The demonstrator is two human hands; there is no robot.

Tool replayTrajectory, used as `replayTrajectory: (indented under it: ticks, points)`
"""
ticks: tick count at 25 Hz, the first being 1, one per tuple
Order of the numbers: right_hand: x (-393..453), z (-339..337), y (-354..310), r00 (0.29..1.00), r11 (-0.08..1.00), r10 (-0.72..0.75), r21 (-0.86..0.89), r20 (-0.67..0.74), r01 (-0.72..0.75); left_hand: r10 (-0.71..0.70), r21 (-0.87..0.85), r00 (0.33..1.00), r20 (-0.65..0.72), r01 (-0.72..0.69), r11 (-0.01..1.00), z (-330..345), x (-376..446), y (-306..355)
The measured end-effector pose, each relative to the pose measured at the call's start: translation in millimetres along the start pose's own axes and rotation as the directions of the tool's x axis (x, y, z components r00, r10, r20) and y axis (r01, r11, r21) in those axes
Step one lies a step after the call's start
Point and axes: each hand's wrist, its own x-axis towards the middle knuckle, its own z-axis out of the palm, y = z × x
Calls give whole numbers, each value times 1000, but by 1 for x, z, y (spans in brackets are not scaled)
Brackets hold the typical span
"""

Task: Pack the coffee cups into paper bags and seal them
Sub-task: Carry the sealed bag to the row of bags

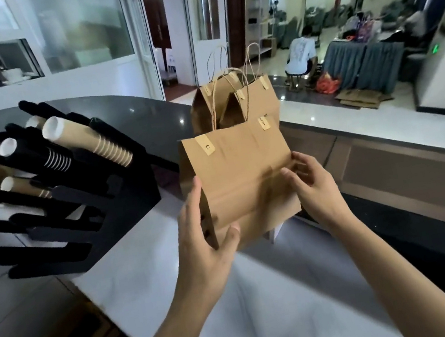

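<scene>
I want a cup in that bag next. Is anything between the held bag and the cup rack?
Nothing visible does. The paper bag, gripped by the left hand and right hand, sits just right of the black cup rack, with only bare white counter between them.

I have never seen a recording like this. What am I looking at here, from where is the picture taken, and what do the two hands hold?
There is no machine here: a person works with two bare hands, and one wide-angle camera on the person's head looks forward and down at them. The left hand grips the lower left edge of a flat brown paper bag, and the right hand pinches its right edge. Behind it two more paper bags with handles stand on the dark counter. To the left, a black rack holds stacks of paper coffee cups lying tilted. The white worktop is below the hands.
</scene>
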Motion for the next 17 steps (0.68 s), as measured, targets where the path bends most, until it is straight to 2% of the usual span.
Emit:
replayTrajectory:
  ticks: [4,10,17]
  points:
    - [38,-25,5,999,1000,25,19,-37,-24,59,-15,998,37,-58,998,36,28,4]
    - [107,-56,31,989,990,134,45,-59,-131,46,-28,994,97,-43,999,98,66,-4]
    - [154,-73,64,960,948,266,202,-86,-244,26,15,984,178,-29,999,160,92,-12]
